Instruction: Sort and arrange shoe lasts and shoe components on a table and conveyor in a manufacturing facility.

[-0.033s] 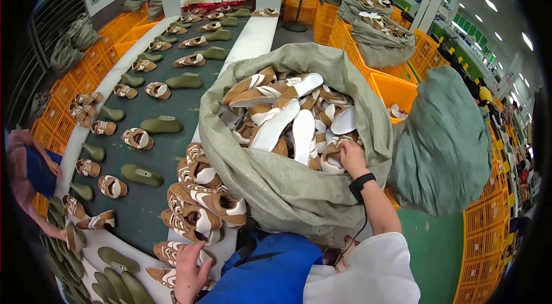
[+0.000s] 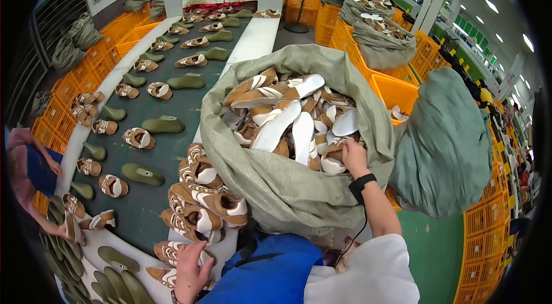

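A large grey-green woven sack (image 2: pixel 270 189) stands in front of me, full of brown-and-white shoe uppers (image 2: pixel 253 87) with white soles. Inside its right side, my right hand (image 2: pixel 353 156) has its fingers closed on the edge of a shoe upper (image 2: pixel 333 160); the fingertips are partly hidden. My left hand (image 2: pixel 192 272) is low at the left, thumb and fingers apart. It touches or lies just over a brown-and-white shoe upper (image 2: pixel 168 252) on the white ledge. Several more uppers (image 2: pixel 210 203) are piled between that hand and the sack.
A dark green conveyor (image 2: pixel 129 149) at the left carries rows of uppers and green shoe lasts (image 2: pixel 142 174). Another person's hand (image 2: pixel 62 230) holds a shoe at the far left. Orange crates (image 2: pixel 397 94) and a grey-green sack (image 2: pixel 445 143) stand at the right.
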`<state>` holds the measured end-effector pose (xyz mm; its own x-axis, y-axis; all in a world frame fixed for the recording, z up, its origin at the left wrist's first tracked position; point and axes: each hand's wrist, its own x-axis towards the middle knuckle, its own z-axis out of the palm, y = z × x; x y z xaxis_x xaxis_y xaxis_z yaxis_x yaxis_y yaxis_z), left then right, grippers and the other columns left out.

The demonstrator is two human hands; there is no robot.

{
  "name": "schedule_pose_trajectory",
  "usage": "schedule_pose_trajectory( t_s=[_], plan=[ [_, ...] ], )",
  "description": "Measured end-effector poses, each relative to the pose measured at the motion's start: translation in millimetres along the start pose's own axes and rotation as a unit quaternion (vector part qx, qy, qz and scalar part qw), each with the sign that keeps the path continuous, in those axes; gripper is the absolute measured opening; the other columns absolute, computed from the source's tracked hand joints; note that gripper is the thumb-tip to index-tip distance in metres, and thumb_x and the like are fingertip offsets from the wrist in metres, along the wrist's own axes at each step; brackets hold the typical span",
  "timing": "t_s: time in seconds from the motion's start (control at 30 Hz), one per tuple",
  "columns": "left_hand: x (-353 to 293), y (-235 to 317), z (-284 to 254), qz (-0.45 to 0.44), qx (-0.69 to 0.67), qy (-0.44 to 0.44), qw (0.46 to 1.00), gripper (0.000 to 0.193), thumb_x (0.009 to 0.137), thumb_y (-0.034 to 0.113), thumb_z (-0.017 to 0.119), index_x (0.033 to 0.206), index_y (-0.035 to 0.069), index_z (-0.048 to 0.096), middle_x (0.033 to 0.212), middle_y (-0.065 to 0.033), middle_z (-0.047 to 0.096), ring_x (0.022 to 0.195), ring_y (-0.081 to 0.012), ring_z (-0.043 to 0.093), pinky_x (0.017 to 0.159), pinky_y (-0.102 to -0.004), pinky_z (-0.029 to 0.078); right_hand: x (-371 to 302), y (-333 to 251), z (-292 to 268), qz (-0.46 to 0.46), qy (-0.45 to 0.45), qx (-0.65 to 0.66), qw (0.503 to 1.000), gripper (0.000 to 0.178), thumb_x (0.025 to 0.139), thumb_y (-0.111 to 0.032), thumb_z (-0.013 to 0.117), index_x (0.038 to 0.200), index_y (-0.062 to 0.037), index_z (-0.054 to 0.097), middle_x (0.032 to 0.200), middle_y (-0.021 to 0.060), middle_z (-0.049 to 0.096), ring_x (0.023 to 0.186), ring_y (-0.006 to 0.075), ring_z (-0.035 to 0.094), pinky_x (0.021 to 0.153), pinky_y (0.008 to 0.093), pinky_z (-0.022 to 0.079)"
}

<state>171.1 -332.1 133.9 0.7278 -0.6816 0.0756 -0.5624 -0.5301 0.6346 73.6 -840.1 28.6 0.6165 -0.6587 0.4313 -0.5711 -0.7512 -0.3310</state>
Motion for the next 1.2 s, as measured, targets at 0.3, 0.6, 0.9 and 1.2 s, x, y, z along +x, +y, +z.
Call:
schedule_pose_trajectory(
  t_s=[0.3,0.6,0.9,1.2],
  plan=[
    [6.1,-4.0,3.5,0.032,-0.003,0.003,0.999,0.037,0.074,0.013,0.066,0.108,0.004,0.055,0.103,-0.0149,0.059,0.099,-0.0319,0.054,0.094,-0.0464,0.036,16.3,-34.3,-40.1,0.070,-0.275,-0.119,0.951,0.054,0.068,-0.032,0.069,0.112,-0.0075,0.051,0.097,0.0198,0.061,0.092,0.0323,0.059,0.078,0.0422,0.047],
    [28.1,2.5,6.3,-0.014,-0.228,-0.056,0.972,0.055,0.077,0.014,0.066,0.125,0.002,0.042,0.115,-0.0148,0.055,0.109,-0.0272,0.052,0.096,-0.0385,0.036,-18.9,-137.1,-84.3,-0.082,-0.002,0.245,0.966,0.051,0.062,-0.008,0.063,0.112,-0.0081,0.052,0.102,0.0162,0.050,0.092,0.0332,0.053,0.084,0.0371,0.043],
    [79.6,17.9,25.9,-0.126,-0.610,-0.017,0.782,0.058,0.078,0.014,0.064,0.127,0.001,0.037,0.118,-0.0072,0.052,0.105,-0.0160,0.052,0.091,-0.0297,0.041,-47.2,-214.9,-82.4,-0.059,-0.355,0.572,0.737,0.053,0.075,-0.020,0.067,0.120,-0.0019,0.047,0.110,0.0140,0.052,0.097,0.0215,0.053,0.082,0.0335,0.045],
    [76.6,20.5,14.6,-0.109,-0.612,0.080,0.779,0.058,0.078,0.016,0.064,0.127,0.000,0.036,0.119,-0.0092,0.051,0.105,-0.0180,0.051,0.091,-0.0312,0.041,-58.4,-100.4,29.4,0.118,-0.300,0.431,0.843,0.027,0.079,-0.025,0.066,0.069,-0.0034,0.054,0.063,-0.0048,0.049,0.058,0.0047,0.040,0.048,0.0244,0.034]
  ],
)
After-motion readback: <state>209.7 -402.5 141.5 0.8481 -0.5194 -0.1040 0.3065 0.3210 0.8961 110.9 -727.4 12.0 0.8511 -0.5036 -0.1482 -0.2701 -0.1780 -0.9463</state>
